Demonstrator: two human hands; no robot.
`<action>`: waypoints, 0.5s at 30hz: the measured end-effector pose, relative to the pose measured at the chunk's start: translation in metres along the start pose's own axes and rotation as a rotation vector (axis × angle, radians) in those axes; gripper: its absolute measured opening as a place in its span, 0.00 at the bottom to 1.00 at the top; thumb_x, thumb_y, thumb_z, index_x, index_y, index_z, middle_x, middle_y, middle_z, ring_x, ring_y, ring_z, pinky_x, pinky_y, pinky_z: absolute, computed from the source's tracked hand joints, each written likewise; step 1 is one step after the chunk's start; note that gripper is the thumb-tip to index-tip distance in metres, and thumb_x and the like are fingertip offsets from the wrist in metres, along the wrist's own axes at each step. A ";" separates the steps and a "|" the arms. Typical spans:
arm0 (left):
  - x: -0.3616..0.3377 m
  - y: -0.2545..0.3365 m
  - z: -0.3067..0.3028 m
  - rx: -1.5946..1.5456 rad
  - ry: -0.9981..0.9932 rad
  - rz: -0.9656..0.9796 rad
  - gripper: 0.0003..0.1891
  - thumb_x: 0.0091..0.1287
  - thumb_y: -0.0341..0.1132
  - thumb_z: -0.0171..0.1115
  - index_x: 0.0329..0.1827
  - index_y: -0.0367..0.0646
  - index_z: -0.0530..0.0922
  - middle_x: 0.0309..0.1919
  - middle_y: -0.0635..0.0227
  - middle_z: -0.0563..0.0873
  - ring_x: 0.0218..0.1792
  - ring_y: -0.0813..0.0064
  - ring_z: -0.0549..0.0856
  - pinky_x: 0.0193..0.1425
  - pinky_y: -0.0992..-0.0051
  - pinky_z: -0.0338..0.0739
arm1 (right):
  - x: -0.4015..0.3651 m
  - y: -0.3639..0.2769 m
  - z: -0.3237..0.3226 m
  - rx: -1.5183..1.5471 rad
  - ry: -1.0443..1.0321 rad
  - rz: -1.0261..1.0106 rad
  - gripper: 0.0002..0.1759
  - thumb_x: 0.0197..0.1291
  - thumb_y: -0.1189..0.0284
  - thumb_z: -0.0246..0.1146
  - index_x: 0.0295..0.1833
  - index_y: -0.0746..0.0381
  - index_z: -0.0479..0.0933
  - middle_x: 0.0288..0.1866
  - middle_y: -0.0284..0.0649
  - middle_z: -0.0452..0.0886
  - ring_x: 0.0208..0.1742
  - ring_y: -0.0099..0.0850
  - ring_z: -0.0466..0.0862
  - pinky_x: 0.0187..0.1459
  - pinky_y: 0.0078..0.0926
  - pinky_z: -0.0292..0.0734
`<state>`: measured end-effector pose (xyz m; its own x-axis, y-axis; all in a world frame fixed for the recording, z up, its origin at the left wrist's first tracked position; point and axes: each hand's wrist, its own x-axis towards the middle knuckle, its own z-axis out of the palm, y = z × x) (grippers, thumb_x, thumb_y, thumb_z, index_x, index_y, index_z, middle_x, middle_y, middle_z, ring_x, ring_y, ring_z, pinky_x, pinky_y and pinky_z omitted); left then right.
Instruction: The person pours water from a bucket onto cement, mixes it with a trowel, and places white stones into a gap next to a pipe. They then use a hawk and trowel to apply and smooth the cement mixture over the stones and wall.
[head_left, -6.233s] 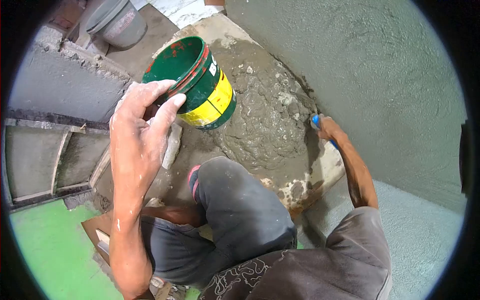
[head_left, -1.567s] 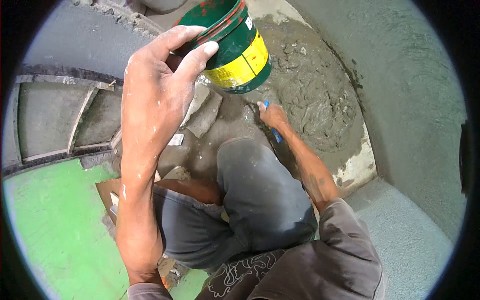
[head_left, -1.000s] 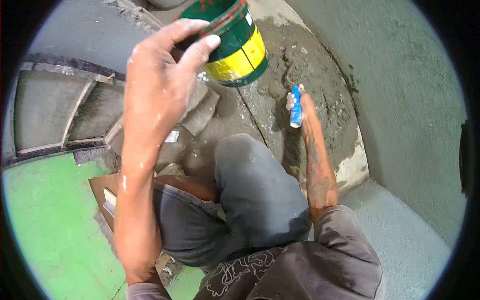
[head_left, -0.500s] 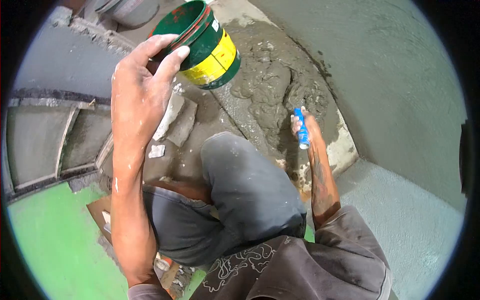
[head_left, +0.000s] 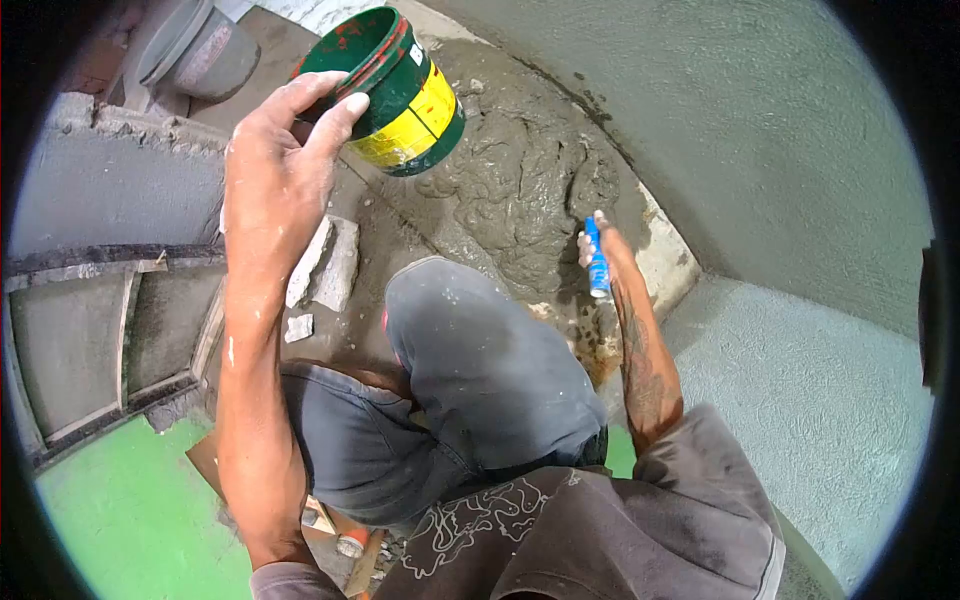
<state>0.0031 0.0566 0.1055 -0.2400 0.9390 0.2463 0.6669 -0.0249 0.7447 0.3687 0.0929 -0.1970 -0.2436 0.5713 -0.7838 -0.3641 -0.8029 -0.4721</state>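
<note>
My left hand [head_left: 285,150] grips the rim of a green bucket [head_left: 437,147] with a yellow label, tilted so that its mouth faces up and to the left. Red smears mark the bucket's rim and inside. Beyond my knee, a heap of wet grey mortar [head_left: 515,180] lies spread over the floor slab. At the heap's right edge my right hand [head_left: 606,250] is closed round a blue handle [head_left: 597,262]. Whatever tool head the handle has is hidden in or behind the mortar.
Broken slabs [head_left: 338,265] and a small chunk [head_left: 299,327] lie left of my knee. A grey bucket [head_left: 215,55] stands at the upper left. A framed panel [head_left: 75,325] is at the left, and plastered walls [head_left: 780,150] rise on the right.
The view has shifted slightly, showing more of the grey bucket. My right hand has drawn the blue handle a little closer, and the mortar's surface has changed shape. My left hand still holds the green bucket.
</note>
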 end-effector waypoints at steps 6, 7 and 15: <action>0.004 -0.004 0.010 -0.022 -0.009 0.004 0.16 0.65 0.34 0.66 0.50 0.31 0.82 0.37 0.61 0.88 0.38 0.78 0.83 0.47 0.77 0.76 | -0.029 -0.014 0.001 -0.087 0.053 0.082 0.23 0.70 0.48 0.54 0.35 0.57 0.66 0.20 0.31 0.70 0.14 0.23 0.67 0.15 0.25 0.66; 0.005 -0.001 0.011 -0.018 -0.006 0.018 0.16 0.65 0.34 0.66 0.50 0.31 0.82 0.37 0.61 0.88 0.38 0.78 0.83 0.47 0.77 0.76 | -0.022 -0.008 0.002 -0.112 0.098 0.078 0.23 0.70 0.48 0.54 0.35 0.57 0.68 0.19 0.31 0.70 0.14 0.23 0.67 0.15 0.25 0.67; 0.007 0.002 0.019 -0.035 -0.075 0.000 0.17 0.67 0.33 0.65 0.53 0.29 0.80 0.37 0.66 0.86 0.39 0.83 0.79 0.48 0.80 0.74 | -0.109 0.120 -0.092 -1.301 0.662 -0.678 0.24 0.60 0.55 0.65 0.42 0.68 0.73 0.26 0.41 0.78 0.25 0.28 0.79 0.31 0.32 0.75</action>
<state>0.0161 0.0701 0.0965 -0.1855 0.9620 0.2003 0.6419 -0.0357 0.7660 0.4339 -0.0815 -0.2051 0.1742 0.9712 -0.1627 0.8197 -0.2345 -0.5226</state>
